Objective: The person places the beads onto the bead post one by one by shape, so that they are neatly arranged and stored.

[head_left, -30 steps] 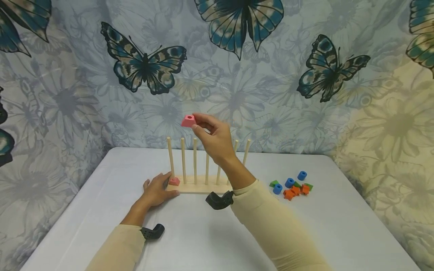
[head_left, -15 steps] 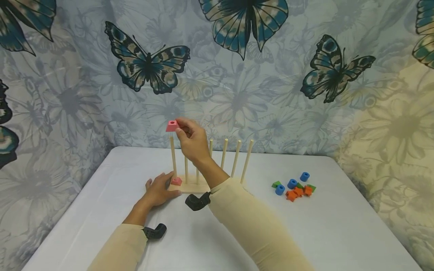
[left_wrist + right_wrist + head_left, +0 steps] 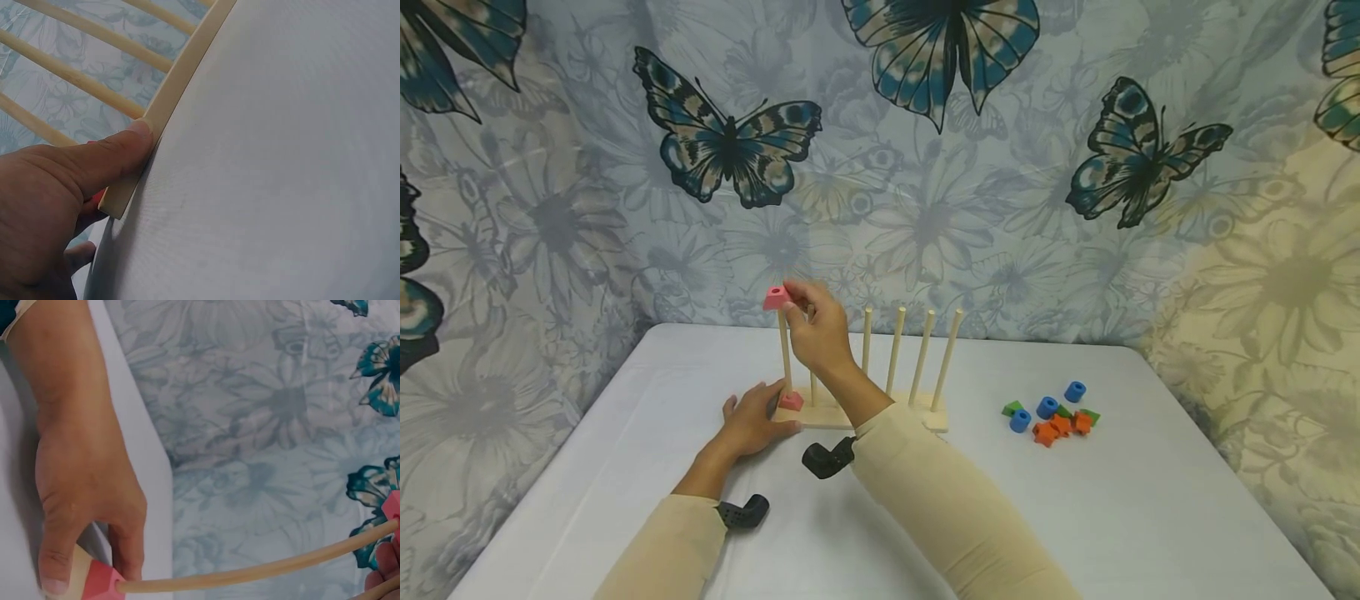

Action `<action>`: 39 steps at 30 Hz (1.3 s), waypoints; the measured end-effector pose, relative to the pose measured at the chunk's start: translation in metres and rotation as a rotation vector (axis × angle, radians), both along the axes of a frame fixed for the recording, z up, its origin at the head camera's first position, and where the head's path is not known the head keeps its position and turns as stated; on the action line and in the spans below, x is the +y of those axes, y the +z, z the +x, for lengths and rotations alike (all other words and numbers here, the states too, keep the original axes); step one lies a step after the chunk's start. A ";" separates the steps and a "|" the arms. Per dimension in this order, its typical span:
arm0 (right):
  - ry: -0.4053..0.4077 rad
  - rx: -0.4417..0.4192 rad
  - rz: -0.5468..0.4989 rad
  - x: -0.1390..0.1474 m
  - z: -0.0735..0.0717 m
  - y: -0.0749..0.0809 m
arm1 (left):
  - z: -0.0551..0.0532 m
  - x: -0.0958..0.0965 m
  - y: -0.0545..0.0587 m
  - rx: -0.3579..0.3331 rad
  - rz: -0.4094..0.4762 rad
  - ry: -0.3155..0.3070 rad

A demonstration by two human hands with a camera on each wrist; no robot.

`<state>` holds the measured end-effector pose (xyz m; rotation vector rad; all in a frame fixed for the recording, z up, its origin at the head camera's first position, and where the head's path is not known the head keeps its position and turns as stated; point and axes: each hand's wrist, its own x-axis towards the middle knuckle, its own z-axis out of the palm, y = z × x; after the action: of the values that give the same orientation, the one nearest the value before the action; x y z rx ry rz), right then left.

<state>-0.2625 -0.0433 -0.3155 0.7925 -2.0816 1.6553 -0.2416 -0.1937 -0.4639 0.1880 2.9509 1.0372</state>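
Note:
In the head view my right hand (image 3: 822,332) pinches a pink trapezoid block (image 3: 776,298) by its right side. That block sits at the top of the leftmost peg; the right wrist view shows the peg tip meeting it (image 3: 392,509). My left hand (image 3: 752,423) grips the left end of the wooden peg stand (image 3: 827,417), its thumb (image 3: 119,156) along the front edge and other fingers behind. Low on the same peg a second pink block (image 3: 791,402) rests on the base. My right hand and forearm hide part of the pegs and base.
Right of the stand on the white table (image 3: 1150,500) lies a loose group of blocks: blue cylinders (image 3: 1047,407), orange stars (image 3: 1045,434) and green pieces (image 3: 1012,408). Several upright pegs (image 3: 895,350) rise from the base. A patterned butterfly cloth (image 3: 925,225) hangs behind the table.
My right hand has moved left and then down, bringing the pink block from above the stand onto the leftmost peg's tip. My left hand has stayed at the stand's end.

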 end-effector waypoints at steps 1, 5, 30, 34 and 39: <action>0.001 0.000 -0.001 0.000 0.000 -0.002 | 0.000 0.000 0.000 0.000 0.001 0.000; 0.004 0.000 -0.006 -0.001 0.001 -0.006 | -0.001 0.000 -0.001 -0.001 -0.004 0.000; 0.013 -0.162 -0.084 -0.002 0.008 -0.033 | -0.002 0.001 0.001 -0.011 -0.001 -0.001; 0.015 -0.191 -0.087 0.001 0.022 -0.026 | -0.002 0.001 0.002 -0.003 0.003 -0.003; 0.008 -0.190 -0.067 0.000 0.010 -0.048 | -0.001 0.000 0.002 0.011 0.005 -0.002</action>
<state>-0.2529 -0.0436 -0.3637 0.6450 -2.1358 1.8586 -0.2422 -0.1933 -0.4624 0.1974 2.9576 1.0475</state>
